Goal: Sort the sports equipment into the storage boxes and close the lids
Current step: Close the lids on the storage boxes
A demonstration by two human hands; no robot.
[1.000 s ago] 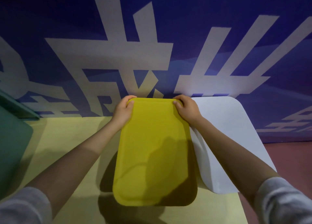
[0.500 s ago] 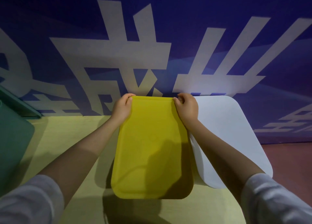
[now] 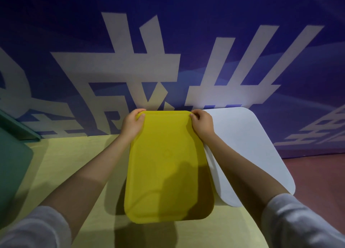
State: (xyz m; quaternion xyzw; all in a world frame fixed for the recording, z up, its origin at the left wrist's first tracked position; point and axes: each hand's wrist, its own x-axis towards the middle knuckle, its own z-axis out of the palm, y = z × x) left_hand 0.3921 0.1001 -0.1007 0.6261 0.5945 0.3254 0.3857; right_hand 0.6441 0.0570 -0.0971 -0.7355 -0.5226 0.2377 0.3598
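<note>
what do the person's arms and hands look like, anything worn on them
Both hands are bare: no gloves, rings or watch show on the left hand or the right hand. The forearms are bare too. Each arm wears a light grey sleeve pushed up toward the elbow, the left sleeve and the right sleeve, plain, with no visible markings.

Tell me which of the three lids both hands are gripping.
The yellow lid in the middle: left hand and right hand grip its far corners. The white lid and green lid lie untouched.
</note>
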